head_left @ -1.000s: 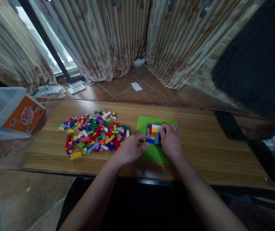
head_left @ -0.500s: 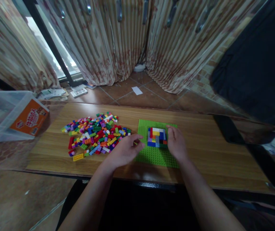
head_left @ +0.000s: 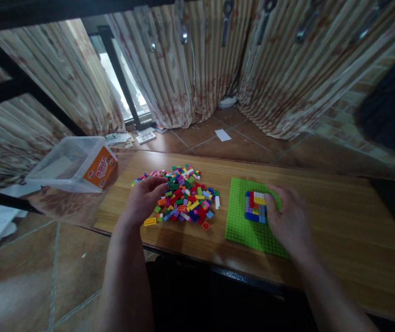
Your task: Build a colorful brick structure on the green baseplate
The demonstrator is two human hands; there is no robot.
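My left hand [head_left: 144, 199] hovers at the left side of a pile of loose toy building bricks [head_left: 192, 198], thumb and fingers slightly apart, with nothing seen between them. On the right lies a green studded baseplate [head_left: 240, 235]. A low, multicoloured block of joined bricks [head_left: 256, 213] sits on it, with red, white, yellow and blue pieces. Over its right side is my right hand [head_left: 289, 216], a little blurred. Green shows between its parted thumb and fingers, and the thumb overlaps the block's edge; whether it touches is unclear. The hand hides the block's right part.
A clear plastic bin [head_left: 67, 163] with an orange label stands at the left end of the wooden table [head_left: 183, 237]. A yellow brick [head_left: 150, 222] and an orange-red brick [head_left: 206, 226] lie at the pile's near edge. Curtains [head_left: 190, 69] hang beyond the table.
My left hand has moved left, from beside the baseplate to the far side of the brick pile. My right hand now covers the block's right part. The view has turned left.
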